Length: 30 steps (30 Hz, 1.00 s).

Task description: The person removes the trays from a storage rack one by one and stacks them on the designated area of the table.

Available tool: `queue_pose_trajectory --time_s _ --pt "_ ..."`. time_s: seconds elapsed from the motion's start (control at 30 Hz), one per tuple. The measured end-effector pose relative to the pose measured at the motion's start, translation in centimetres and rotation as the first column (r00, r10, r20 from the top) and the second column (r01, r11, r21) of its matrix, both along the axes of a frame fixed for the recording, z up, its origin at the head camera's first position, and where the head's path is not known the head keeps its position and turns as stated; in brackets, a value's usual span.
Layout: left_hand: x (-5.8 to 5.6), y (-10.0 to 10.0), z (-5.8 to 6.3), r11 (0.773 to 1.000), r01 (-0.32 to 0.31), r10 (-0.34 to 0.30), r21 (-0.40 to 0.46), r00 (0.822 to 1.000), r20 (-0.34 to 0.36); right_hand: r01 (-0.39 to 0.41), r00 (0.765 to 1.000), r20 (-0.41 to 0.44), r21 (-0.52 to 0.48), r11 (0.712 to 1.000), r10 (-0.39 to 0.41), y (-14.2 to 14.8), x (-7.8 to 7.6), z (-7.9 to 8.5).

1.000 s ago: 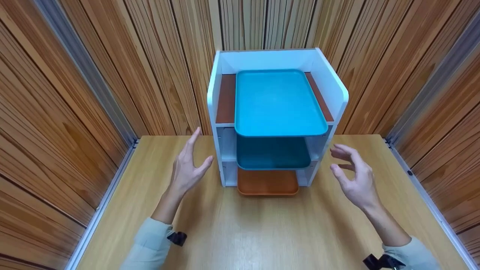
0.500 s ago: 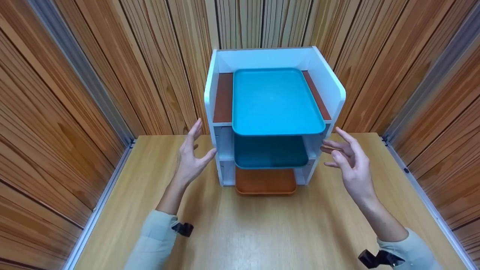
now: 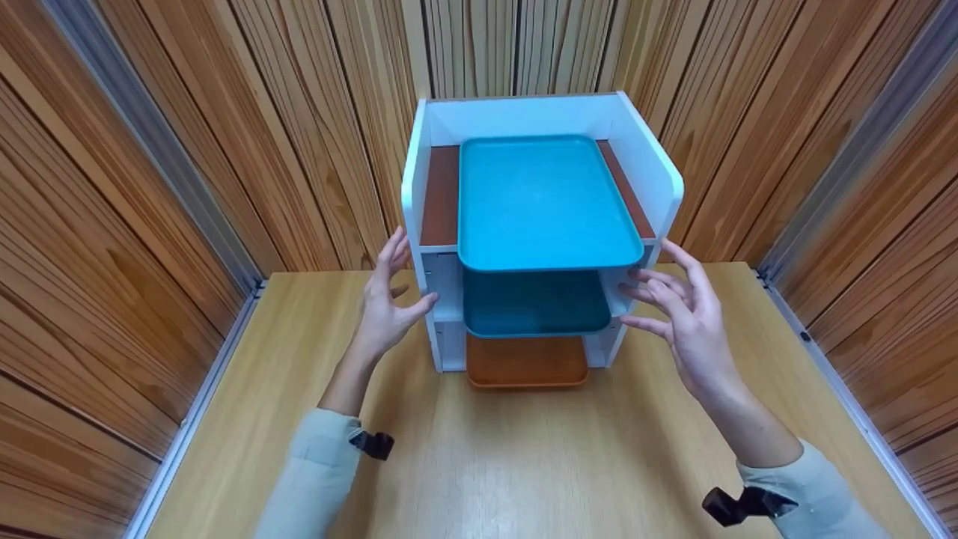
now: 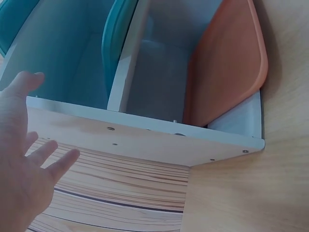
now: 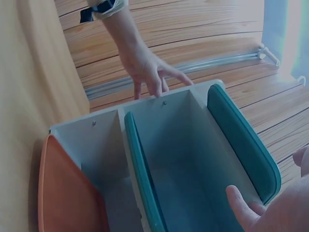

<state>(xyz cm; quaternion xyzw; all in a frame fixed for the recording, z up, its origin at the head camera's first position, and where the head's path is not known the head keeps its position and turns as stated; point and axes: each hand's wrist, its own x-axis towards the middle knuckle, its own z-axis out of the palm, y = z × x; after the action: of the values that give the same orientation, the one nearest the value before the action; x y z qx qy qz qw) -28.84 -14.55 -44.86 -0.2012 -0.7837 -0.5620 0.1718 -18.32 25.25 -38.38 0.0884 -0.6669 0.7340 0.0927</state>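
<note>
A white shelf unit (image 3: 651,172) with brown boards stands on the table. A bright blue tray (image 3: 546,202) lies on its top level. Below it, a dark teal tray (image 3: 535,303) sits on the middle level, and an orange-brown tray (image 3: 528,363) sits at the bottom. All three jut out at the front. My left hand (image 3: 384,314) is at the unit's left side, fingers spread along the outer panel and thumb at the front edge; whether it touches is hard to tell. My right hand (image 3: 696,322) is beside the right side panel, fingers spread, gripping nothing.
The unit stands on a light wooden table (image 3: 494,464), near the wood-grain back wall (image 3: 479,45). Wood-grain walls also rise on the left and right, with metal rails (image 3: 209,389) along the table's sides. Black wrist cameras (image 3: 374,445) are worn at the sleeves.
Both hands have moved inward and forward, closer to the shelf unit's sides. The right hand's fingers have spread. The unit and trays shift slightly left in view, seemingly from head motion.
</note>
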Motion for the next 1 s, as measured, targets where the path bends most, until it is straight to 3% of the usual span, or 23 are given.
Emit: queue_pose_trajectory --time_s 0.37,0.6,0.87,1.0 --pt "-0.7 0.7 0.4 0.999 0.014 -0.014 0.031 1.0 0.004 0.023 0.997 0.079 -0.03 0.999 -0.02 -1.1 -0.5 1.5" --pt "-0.7 0.9 0.7 0.998 0.039 -0.04 0.041 0.999 0.015 -0.009 0.991 0.13 -0.083 0.997 0.02 -1.8 -1.1 1.8" --pt "-0.9 0.8 0.8 0.996 0.069 -0.067 0.048 0.997 -0.028 -0.011 0.99 0.138 -0.11 0.994 0.026 -2.8 -1.7 2.1" --pt "-1.0 0.6 1.0 0.996 0.079 -0.078 0.048 0.997 -0.015 -0.004 0.99 0.138 -0.107 0.994 0.019 -3.2 -2.2 2.1"
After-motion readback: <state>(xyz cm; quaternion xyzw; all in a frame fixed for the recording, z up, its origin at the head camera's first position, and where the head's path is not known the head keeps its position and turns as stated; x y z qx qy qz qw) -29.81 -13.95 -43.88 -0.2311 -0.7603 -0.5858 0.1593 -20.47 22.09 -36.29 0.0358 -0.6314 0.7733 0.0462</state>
